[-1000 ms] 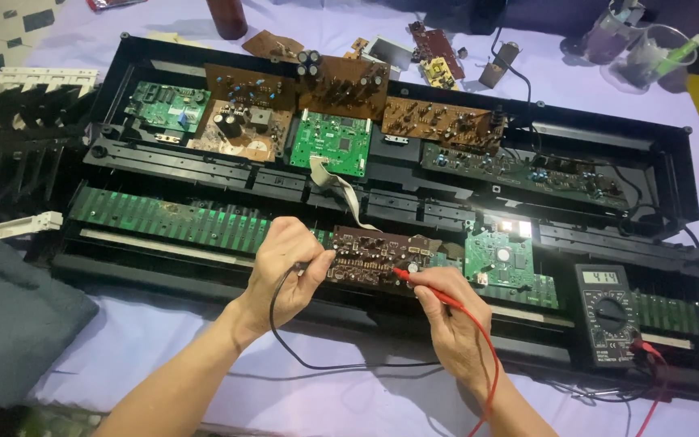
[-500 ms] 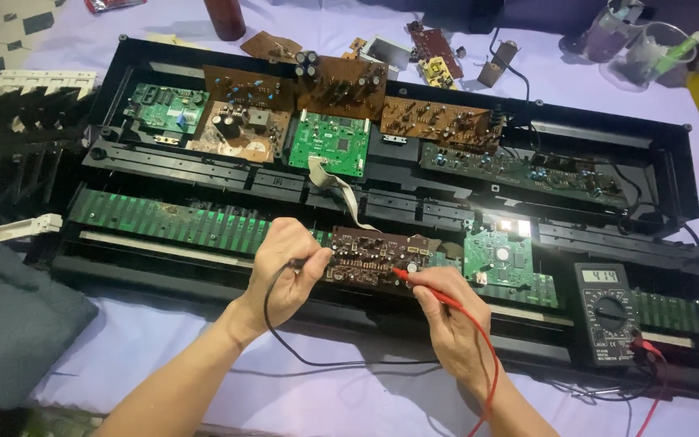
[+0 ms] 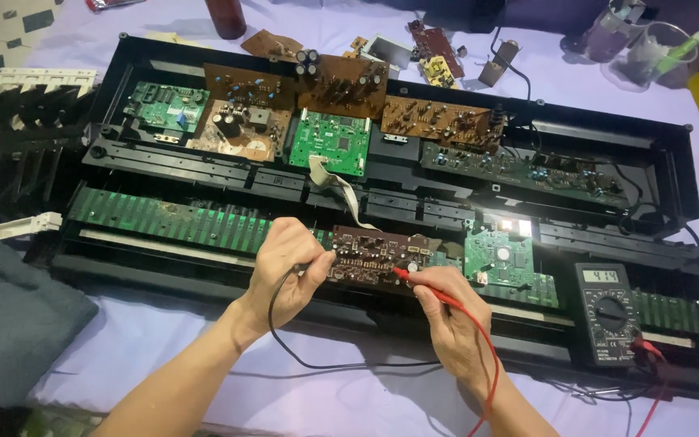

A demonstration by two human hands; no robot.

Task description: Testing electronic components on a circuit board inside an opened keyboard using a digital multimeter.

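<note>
A small brown circuit board (image 3: 372,252) lies on the front rail of an opened black keyboard chassis (image 3: 204,166). My left hand (image 3: 285,267) grips a black test probe whose tip touches the board's left edge; its black lead loops down over the cloth. My right hand (image 3: 451,320) holds a red test probe (image 3: 426,289) with its tip on the board's right part. Both leads run to a black digital multimeter (image 3: 608,311) at the right, its display lit.
Several green and brown circuit boards (image 3: 329,142) sit inside the chassis, with a grey ribbon cable (image 3: 341,194) between them. Black key strips (image 3: 18,137) lie at the left, a grey cloth (image 3: 10,324) at front left, and cups (image 3: 649,48) at the far right.
Both hands stay on the brown board with the probes; the probe tips have shifted only slightly.
</note>
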